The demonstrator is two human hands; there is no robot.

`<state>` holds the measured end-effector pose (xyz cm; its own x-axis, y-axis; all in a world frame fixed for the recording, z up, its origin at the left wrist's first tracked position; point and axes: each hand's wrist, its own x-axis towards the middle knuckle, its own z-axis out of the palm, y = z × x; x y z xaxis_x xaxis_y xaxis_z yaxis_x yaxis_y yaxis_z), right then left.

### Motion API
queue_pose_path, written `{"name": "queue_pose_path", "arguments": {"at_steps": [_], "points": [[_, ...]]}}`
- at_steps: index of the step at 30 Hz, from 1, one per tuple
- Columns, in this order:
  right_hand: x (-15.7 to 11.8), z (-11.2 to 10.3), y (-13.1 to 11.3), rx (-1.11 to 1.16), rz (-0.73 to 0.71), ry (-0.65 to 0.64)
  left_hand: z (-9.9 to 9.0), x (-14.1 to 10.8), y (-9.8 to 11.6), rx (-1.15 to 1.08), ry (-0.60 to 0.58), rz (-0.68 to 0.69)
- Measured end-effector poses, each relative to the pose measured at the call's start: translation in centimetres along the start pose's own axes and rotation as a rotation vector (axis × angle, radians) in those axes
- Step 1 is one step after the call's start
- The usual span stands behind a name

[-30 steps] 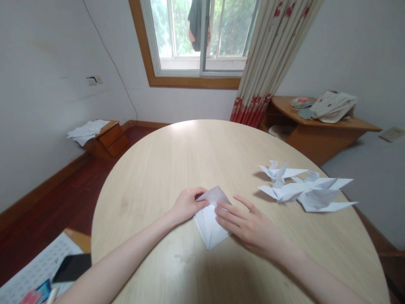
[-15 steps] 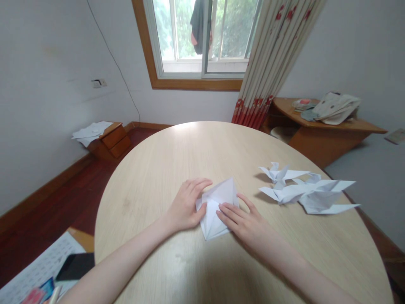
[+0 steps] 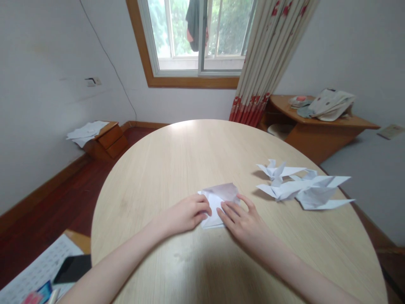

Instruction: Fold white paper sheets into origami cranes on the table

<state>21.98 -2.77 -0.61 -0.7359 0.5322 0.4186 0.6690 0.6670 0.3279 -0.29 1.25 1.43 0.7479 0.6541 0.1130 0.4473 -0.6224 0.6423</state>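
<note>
A folded sheet of white paper point(image 3: 218, 217) lies on the round table in front of me, with a shaded flap lifted along its far side. At its left edge, my left hand point(image 3: 193, 213) is closed, fingers curled in and thumb close beneath them on the paper. From the right, my right hand point(image 3: 242, 215) rests over the sheet with its fingers spread out; their tips touch the paper's surface. The paper's left edge is partly covered by my left fingers, and its lower right part by my right hand.
Several folded paper birds point(image 3: 303, 188) sit together on the right side of the pale round table point(image 3: 142, 169). At lower left lie a dark phone point(image 3: 72, 269) and a printed sheet point(image 3: 38, 261). Beyond the table stand a wooden desk point(image 3: 319, 135) and a small drawer cabinet point(image 3: 110, 139).
The paper's upper point has folded down toward me, and its near point no longer shows. My left fingers have curled in and moved nearer. My right hand stays on the paper.
</note>
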Motion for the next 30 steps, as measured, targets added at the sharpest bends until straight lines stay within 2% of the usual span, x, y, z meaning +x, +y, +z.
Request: {"name": "queue_pose_path", "arguments": {"at_steps": [6, 12, 18, 24, 30], "points": [[0.2, -0.5, 0.4, 0.032, -0.026, -0.022, -0.4, 0.1, 0.2, -0.152, -0.013, -0.071], [0.6, -0.8, 0.4, 0.042, -0.037, 0.022, 0.0, 0.2, 0.5, -0.064, -0.009, -0.061], [0.9, -1.6, 0.7, 0.134, -0.001, -0.001, 0.0, 0.1, 1.0, 0.039, -0.028, -0.049], [1.2, -1.5, 1.0, 0.21, 0.08, -0.024, 0.5, -0.1, 1.8, 0.105, 0.002, -0.118], [1.7, -0.9, 0.4, 0.116, 0.106, -0.057, 1.6, -0.1, 2.5, 0.131, 0.055, -0.19]]}}
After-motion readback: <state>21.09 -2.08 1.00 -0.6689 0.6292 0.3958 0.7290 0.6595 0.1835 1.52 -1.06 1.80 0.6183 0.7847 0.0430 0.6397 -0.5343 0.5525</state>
